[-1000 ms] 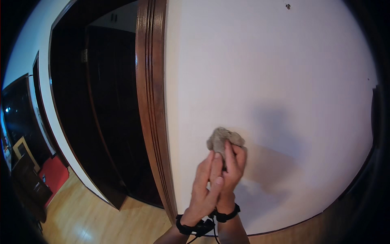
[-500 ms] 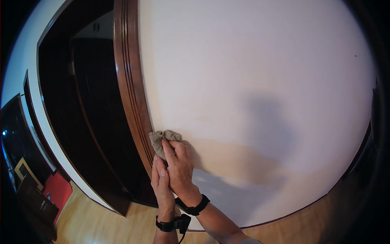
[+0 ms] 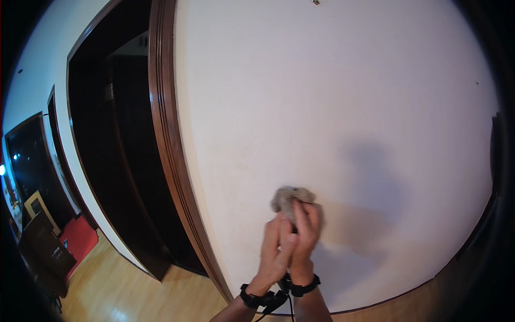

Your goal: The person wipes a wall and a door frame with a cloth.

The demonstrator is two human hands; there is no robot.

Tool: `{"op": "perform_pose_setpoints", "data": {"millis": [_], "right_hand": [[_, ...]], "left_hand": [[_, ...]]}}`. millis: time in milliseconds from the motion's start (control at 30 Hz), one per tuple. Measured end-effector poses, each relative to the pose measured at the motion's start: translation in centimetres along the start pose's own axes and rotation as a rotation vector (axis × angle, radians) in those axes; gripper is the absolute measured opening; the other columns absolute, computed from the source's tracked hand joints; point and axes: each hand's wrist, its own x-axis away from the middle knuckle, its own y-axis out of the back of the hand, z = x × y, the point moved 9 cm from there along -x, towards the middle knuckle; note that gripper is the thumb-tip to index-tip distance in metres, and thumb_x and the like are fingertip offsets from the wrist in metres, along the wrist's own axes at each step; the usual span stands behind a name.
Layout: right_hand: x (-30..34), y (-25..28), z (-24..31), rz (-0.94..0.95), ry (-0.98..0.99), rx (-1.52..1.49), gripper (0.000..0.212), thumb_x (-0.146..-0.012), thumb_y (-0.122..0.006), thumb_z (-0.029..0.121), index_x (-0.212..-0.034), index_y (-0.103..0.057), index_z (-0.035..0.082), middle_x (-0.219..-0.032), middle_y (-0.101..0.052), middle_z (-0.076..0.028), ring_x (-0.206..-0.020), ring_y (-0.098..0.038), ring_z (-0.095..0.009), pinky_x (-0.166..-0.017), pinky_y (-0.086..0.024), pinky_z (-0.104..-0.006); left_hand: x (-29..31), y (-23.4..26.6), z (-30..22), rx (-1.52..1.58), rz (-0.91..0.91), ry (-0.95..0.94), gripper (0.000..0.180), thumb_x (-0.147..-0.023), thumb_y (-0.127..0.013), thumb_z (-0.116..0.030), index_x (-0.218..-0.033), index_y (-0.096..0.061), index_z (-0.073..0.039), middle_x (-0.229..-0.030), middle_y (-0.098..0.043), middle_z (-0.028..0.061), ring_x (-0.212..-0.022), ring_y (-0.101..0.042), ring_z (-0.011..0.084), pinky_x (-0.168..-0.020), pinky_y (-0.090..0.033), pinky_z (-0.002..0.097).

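We see a bunched grey-brown cloth (image 3: 289,196) against the white wall (image 3: 268,107), low and just right of the scene's middle. The right hand (image 3: 306,231) has its fingers close together and clamped on the cloth, pressing from the near side. Beside it on the left, touching it, is the left hand (image 3: 274,249), its fingers stretched toward the cloth's near edge; we cannot tell whether they grip it. Each wrist wears a black strap. To the right of the hands we notice a soft shadow (image 3: 370,182) on the wall. Farther left, a brown wooden door frame (image 3: 167,107) borders a dark doorway (image 3: 123,139). Pale wood flooring (image 3: 115,279) runs below, and at the far left we find a red mat (image 3: 80,236).
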Motion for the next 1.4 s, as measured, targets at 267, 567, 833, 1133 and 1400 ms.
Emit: {"op": "perform_pose_setpoints", "data": {"millis": [267,567,833,1133,1400], "right_hand": [[-1.0,11.4,-8.2,-0.264,-0.344,-0.010,0.033,-0.099,-0.060,0.011,-0.126,-0.067,-0.007,-0.125,-0.061,-0.017,-0.110,-0.063,-0.031,-0.090,-0.054,-0.0422],[-1.9,10.2,-6.7,-0.333,-0.346,-0.085,0.029,-0.101,-0.060,0.006,-0.126,-0.066,-0.008,-0.125,-0.059,-0.015,-0.108,-0.063,-0.026,-0.087,-0.055,-0.0386],[-3.3,1.9,0.4,-0.186,-0.087,0.032,0.039,-0.095,-0.064,0.006,-0.132,-0.067,-0.006,-0.121,-0.060,-0.016,-0.106,-0.062,-0.032,-0.089,-0.054,-0.0433],[-3.1,-9.6,7.9,-0.101,0.158,0.072,0.040,-0.083,-0.075,0.009,-0.122,-0.075,-0.002,-0.113,-0.064,-0.014,-0.100,-0.064,-0.034,-0.083,-0.055,-0.0450],[-1.4,-14.8,10.6,0.039,0.123,-0.021,0.045,-0.085,-0.079,0.012,-0.127,-0.072,0.000,-0.116,-0.063,-0.013,-0.101,-0.063,-0.034,-0.083,-0.056,-0.0443]], "left_hand": [[1.0,-12.4,-2.6,0.082,0.448,-0.048,0.073,-0.108,-0.060,-0.028,-0.168,-0.027,-0.002,-0.163,-0.034,0.0226,-0.147,-0.041,0.0347,-0.119,-0.039,0.0418],[1.3,-10.9,-3.7,0.004,0.479,-0.187,0.080,-0.106,-0.062,-0.035,-0.169,-0.024,-0.003,-0.170,-0.024,0.0253,-0.155,-0.032,0.0403,-0.122,-0.035,0.0455],[-0.6,-1.6,-5.5,0.129,0.281,-0.217,0.076,-0.104,-0.062,-0.020,-0.166,-0.025,0.006,-0.164,-0.035,0.0277,-0.150,-0.038,0.0402,-0.123,-0.034,0.0464],[-1.4,11.1,-4.7,-0.079,-0.136,-0.213,0.068,-0.102,-0.058,-0.020,-0.161,-0.035,0.007,-0.162,-0.040,0.0213,-0.146,-0.045,0.0318,-0.119,-0.038,0.0405],[-0.1,16.2,-3.6,-0.133,-0.431,-0.214,0.058,-0.104,-0.053,-0.023,-0.153,-0.050,0.008,-0.154,-0.054,0.0218,-0.140,-0.055,0.0343,-0.117,-0.042,0.0427]]}}
